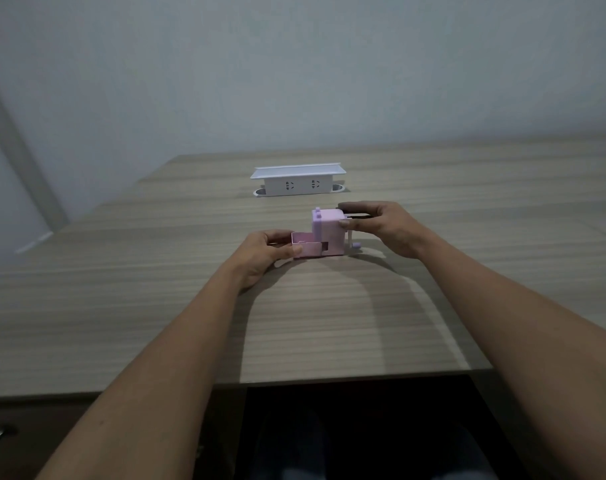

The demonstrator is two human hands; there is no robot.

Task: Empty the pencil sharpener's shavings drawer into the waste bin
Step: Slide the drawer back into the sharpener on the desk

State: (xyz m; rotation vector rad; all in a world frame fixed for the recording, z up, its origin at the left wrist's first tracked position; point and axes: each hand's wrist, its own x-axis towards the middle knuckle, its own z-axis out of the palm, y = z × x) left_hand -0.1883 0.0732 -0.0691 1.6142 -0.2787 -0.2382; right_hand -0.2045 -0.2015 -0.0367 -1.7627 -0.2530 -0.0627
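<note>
While a grey wall (294,64) fills the background, the wood-grain bench (156,306) spreads wide below it, and both bare forearms reach in across its near edge. Toward the far side of the bench sits a white socket box (297,183) with a flat lid, well apart from the hands. Nearer, at the middle of the bench, stands the pink pencil sharpener (327,233), upright, its small crank (353,242) on the right side. The right hand (388,228) grips the sharpener's upper body, thumb on the near face and fingers (355,206) wrapped over the back. The left hand (263,252) pinches the drawer (305,245), which sticks partway out of the sharpener's left side; its thumb presses the near wall and its fingers the far wall. Whether the drawer holds shavings cannot be told.
</note>
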